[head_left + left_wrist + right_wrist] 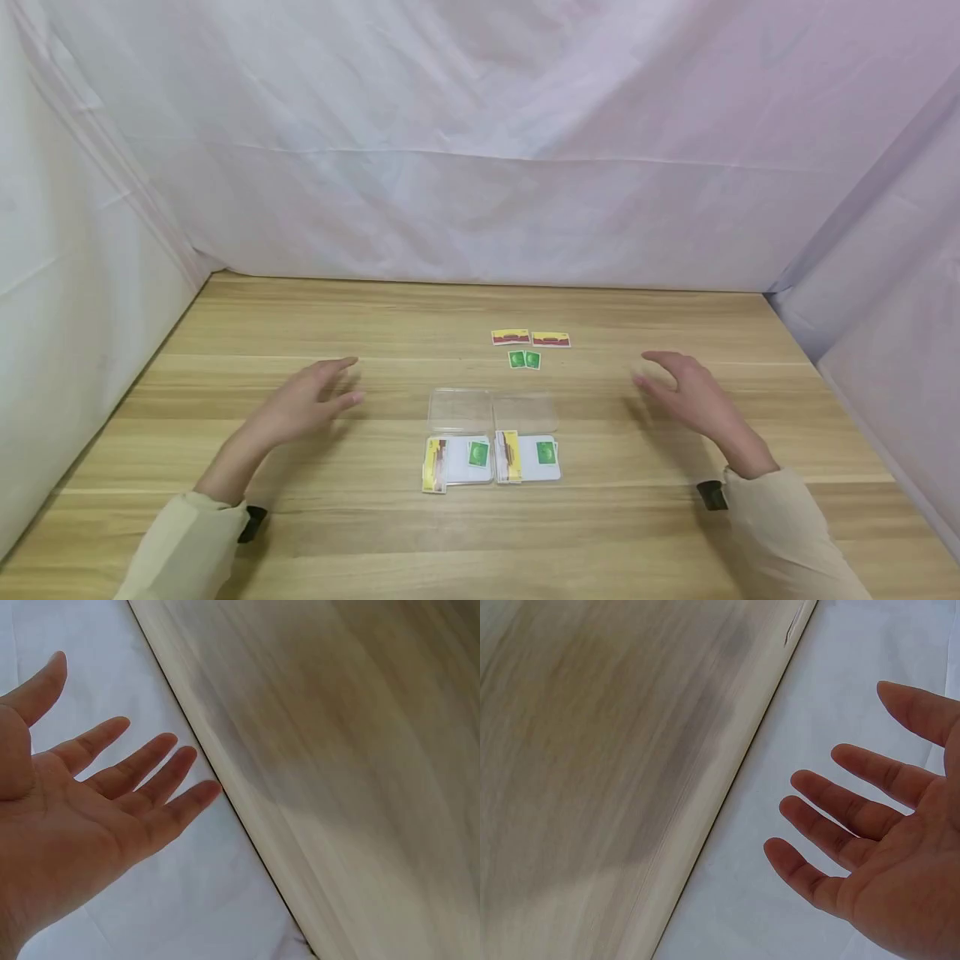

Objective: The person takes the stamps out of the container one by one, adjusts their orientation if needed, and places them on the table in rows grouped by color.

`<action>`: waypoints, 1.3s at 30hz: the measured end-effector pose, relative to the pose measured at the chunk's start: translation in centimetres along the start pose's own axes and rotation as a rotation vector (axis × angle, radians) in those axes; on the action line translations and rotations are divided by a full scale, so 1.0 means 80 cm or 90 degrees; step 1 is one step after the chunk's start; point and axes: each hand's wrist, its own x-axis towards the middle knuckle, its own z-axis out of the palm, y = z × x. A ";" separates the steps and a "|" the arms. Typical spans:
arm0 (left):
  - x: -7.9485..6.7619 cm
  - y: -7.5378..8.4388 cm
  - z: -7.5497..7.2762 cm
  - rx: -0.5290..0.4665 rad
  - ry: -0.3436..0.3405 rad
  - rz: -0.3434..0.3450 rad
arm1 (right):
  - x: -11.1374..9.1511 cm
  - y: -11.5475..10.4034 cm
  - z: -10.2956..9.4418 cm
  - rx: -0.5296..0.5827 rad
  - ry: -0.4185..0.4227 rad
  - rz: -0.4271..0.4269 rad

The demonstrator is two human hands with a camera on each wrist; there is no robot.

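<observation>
To the left of the cards and cases, my left hand (303, 404) is held over the table, fingers loosely spread and nothing in its grasp. On the other side my right hand (693, 402) is held likewise, also without anything in it. Between them lie two flat clear plastic cases with white insides, a left case (457, 473) and a right case (529, 472), each with its transparent lid folded back. A yellow-and-red card (434, 467) and a green stamp-like piece (477, 453) lie on the left case. The right one bears a similar yellow-and-red card (507, 457) and green piece (547, 452).
Farther back on the wooden table (375, 325) lie two yellow-and-red cards (511, 337) side by side, with two small green pieces (517, 359) just in front. White cloth (480, 200) hangs along the back and both sides.
</observation>
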 end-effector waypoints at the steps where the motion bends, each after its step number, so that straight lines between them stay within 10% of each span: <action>1: 0.000 0.001 0.001 -0.006 -0.002 -0.002 | 0.000 0.000 0.000 0.005 -0.003 0.003; 14: 0.015 0.014 0.024 -0.112 -0.032 -0.024 | 0.005 -0.006 0.004 0.009 -0.016 0.026; 25: 0.029 0.031 0.050 -0.278 -0.138 -0.101 | 0.003 -0.007 0.003 0.009 -0.029 0.039; 39: 0.033 0.051 0.067 -0.284 -0.171 -0.119 | -0.001 -0.006 0.003 0.011 -0.029 0.036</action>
